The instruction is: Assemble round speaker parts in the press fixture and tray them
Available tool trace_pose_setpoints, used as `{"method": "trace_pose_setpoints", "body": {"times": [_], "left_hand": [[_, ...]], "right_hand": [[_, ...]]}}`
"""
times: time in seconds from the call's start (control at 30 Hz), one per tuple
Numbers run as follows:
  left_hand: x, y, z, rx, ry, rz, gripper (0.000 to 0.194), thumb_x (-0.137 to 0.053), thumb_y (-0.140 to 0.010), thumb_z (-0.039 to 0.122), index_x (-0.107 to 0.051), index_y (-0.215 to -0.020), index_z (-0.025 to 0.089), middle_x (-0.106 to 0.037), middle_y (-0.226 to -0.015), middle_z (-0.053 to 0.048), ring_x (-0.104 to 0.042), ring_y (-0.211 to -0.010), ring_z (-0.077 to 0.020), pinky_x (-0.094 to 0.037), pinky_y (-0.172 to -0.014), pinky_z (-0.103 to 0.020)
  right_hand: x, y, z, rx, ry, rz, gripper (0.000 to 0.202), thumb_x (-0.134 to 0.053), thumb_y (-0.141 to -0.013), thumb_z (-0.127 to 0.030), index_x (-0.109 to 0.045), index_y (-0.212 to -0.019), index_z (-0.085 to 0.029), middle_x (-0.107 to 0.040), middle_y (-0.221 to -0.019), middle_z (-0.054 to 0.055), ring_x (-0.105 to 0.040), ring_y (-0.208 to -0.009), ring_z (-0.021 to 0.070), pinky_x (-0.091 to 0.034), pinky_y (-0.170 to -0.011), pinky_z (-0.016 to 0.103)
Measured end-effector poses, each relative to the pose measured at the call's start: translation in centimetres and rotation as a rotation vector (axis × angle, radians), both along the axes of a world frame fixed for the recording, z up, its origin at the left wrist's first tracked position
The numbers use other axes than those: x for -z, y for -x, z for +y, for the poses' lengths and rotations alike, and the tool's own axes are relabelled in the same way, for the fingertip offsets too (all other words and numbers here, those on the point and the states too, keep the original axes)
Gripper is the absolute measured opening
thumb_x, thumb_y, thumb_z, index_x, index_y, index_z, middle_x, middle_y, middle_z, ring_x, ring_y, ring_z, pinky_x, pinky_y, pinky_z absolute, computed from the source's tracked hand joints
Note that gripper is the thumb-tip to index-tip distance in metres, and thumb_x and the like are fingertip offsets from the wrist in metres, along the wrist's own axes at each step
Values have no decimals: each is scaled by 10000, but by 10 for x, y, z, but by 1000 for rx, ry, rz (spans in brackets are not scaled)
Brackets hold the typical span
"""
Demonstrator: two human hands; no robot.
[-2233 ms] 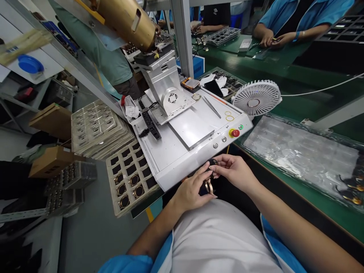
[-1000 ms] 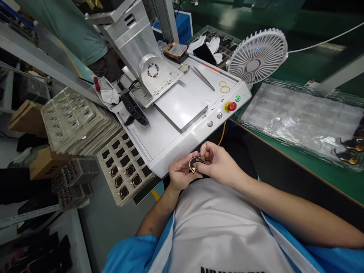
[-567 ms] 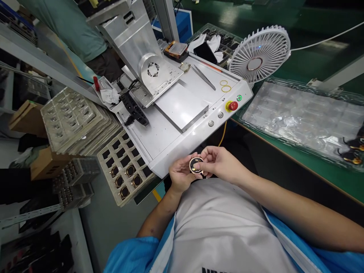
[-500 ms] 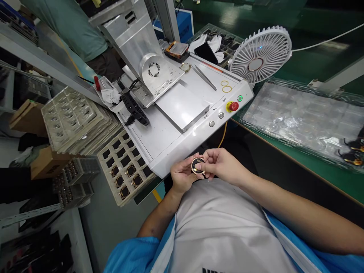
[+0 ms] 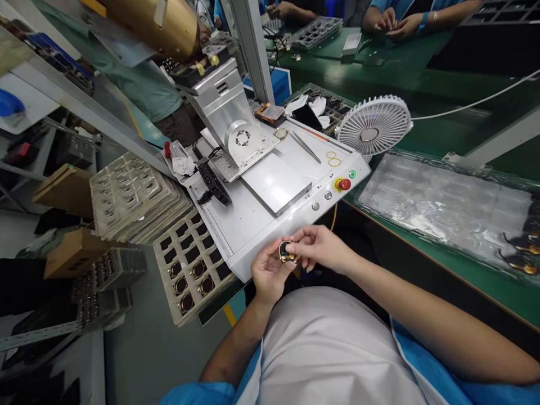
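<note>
Head view: left hand [image 5: 270,274] gripping the round watch case [image 5: 287,251], right hand [image 5: 319,247] angled over it, thumb touching.

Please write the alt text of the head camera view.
Two bare hands, left and right, hold a round, gold-rimmed black part before a white machine. A white fan stands beyond, at right.

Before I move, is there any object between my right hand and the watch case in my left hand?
Nothing visible stands between them: the thumb of the right hand lies on the face of the watch case, and the left hand holds its rim.
</note>
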State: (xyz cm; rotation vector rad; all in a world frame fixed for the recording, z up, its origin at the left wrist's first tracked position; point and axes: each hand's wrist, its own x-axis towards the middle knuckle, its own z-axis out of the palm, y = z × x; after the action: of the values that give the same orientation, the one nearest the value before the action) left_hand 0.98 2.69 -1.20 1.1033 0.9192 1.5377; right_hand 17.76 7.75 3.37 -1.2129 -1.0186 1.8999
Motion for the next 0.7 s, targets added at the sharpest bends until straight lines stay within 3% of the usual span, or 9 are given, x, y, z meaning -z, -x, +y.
{"method": "trace_pose_setpoints", "body": {"times": [0.07, 0.17, 0.23, 0.33, 0.47, 0.6, 0.7], "left_hand": [[-7, 1, 2, 38, -1, -23, 431, -882, -812, 326, -751, -1220, 284, -774, -1236, -85, -792, -1088, -278, -661, -964, -436], [-15, 3, 4, 119, -1, 37, 448, -913, -763, 284, -758, -1182, 251, -738, -1231, -95, -809, -974, -259, -688, -851, -397], [-18, 4, 6, 108, -15, 118, 523, -965, -677, 242, -775, -1164, 222, -761, -1181, -108, -805, -904, -235, -689, -804, -357], [-18, 3, 6, 47, -52, 224, 616, -981, -633, 194, -770, -1212, 197, -806, -1138, -130, -805, -953, -250, -686, -877, -366], [-15, -2, 3, -15, -154, 356, 745, -942, -679, 143, -680, -1374, 203, -800, -1213, -152, -807, -1031, -259, -686, -908, -350], [-12, -4, 2, -45, -192, 436, 868, -939, -697, 163, -577, -1485, 216, -771, -1285, -167, -800, -1071, -268, -686, -922, -357], [-10, -4, 3, -37, -189, 455, 877, -936, -709, 167, -563, -1500, 230, -758, -1314, -161, -795, -1093, -274, -681, -940, -356]], "right_hand": [[-5, -11, 27, 189, -81, -66, 665, -1002, -560, -586, -579, -877, -182, -641, -546, -11, -559, -385, 131, -488, -324, 212], [-14, -27, 68, 443, -150, -128, 545, -948, -721, -534, -543, -877, -204, -606, -515, -27, -508, -346, 120, -458, -312, 217], [-21, -33, 88, 458, -155, -159, 441, -913, -801, -437, -540, -823, -203, -599, -512, -17, -478, -335, 107, -434, -312, 214], [-28, -36, 98, 443, -202, -174, 392, -880, -834, -334, -528, -726, -198, -584, -518, -15, -429, -334, 78, -400, -329, 204], [-32, -35, 70, 392, -346, -182, 414, -884, -790, -438, -564, -703, -189, -596, -541, 0, -466, -388, 87, -385, -380, 206], [-32, -32, 20, 59, -297, -157, 449, -879, -728, -542, -609, -725, -183, -608, -533, 10, -493, -404, 113, -376, -393, 220], [-29, -27, -8, -130, -240, -185, 379, -815, -780, -510, -632, -748, -180, -631, -546, 18, -512, -412, 123, -382, -398, 217]]}}
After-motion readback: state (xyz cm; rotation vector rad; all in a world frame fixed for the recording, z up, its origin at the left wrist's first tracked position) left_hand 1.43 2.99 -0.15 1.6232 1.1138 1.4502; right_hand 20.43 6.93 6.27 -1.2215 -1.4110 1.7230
